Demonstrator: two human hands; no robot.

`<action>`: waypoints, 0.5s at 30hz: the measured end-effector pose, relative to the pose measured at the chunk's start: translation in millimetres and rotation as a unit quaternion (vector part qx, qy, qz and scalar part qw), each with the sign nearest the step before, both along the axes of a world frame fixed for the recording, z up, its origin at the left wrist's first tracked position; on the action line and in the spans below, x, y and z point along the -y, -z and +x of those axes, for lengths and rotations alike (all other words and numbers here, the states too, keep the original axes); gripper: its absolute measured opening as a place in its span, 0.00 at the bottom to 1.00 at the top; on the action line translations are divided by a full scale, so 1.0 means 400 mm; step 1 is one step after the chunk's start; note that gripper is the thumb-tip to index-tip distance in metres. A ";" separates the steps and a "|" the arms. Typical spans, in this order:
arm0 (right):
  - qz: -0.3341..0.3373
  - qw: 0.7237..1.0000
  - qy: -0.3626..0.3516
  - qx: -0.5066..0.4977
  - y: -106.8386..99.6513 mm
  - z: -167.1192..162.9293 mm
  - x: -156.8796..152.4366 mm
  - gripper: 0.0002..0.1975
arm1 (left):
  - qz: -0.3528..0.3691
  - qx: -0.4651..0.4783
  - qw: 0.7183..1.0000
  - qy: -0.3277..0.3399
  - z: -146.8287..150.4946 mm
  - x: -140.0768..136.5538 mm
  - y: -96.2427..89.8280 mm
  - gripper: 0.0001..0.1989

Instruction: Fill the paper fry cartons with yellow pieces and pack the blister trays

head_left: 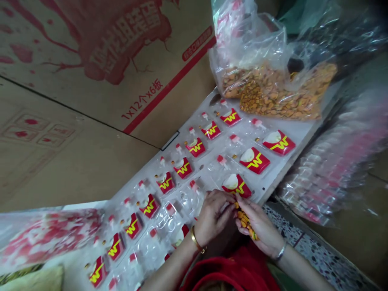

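My right hand (262, 228), with a silver bracelet at the wrist, is curled around a handful of small orange toy burger pieces (244, 220). At the upper end of that handful, the fingers of my left hand (210, 216) are pinched together; what they hold is hidden. A gold bangle circles my left wrist. Just beyond both hands lies a red fries box with a yellow W (238, 186) in a clear plastic blister tray (212, 171). More red fries boxes (184, 167) run in rows along the trays, each near a small pink-and-red piece (222, 160).
Large cardboard cartons (91, 121) wall off the left side. Clear bags of orange pieces (281, 97) stand at the white board's far end. A bag of red-and-white pieces (54, 234) lies at lower left. Stacked clear trays (333, 169) sit at the right.
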State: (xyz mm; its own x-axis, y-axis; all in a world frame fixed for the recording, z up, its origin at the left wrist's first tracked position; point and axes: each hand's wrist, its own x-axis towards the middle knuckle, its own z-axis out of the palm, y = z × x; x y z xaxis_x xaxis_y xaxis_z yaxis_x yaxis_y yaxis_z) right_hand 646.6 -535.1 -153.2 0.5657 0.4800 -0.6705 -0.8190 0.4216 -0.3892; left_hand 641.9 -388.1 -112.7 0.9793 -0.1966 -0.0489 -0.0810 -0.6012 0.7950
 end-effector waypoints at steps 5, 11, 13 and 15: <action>0.081 0.997 -0.004 0.010 -0.010 -0.016 -0.006 0.11 | 0.065 0.061 0.987 -0.131 0.022 -0.073 0.048 0.04; 0.021 0.997 -0.008 0.076 -0.015 -0.020 0.001 0.13 | 0.258 0.108 0.960 -0.033 0.083 -0.094 0.106 0.06; 0.017 0.997 -0.007 0.081 -0.011 -0.025 0.002 0.14 | 0.291 0.116 0.950 0.002 0.083 -0.089 0.119 0.07; 0.013 0.997 -0.009 0.079 -0.008 -0.029 0.001 0.15 | 0.307 0.122 0.944 0.016 0.074 -0.083 0.129 0.08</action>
State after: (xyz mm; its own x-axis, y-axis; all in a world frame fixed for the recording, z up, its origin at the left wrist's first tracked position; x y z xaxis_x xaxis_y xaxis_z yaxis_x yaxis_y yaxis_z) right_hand 635.1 -535.4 -149.9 0.6544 0.5073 -0.5607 -0.7559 0.4182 -0.5037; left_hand 671.5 -355.1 -164.4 0.9701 -0.2348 0.0621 -0.2428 -0.9363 0.2537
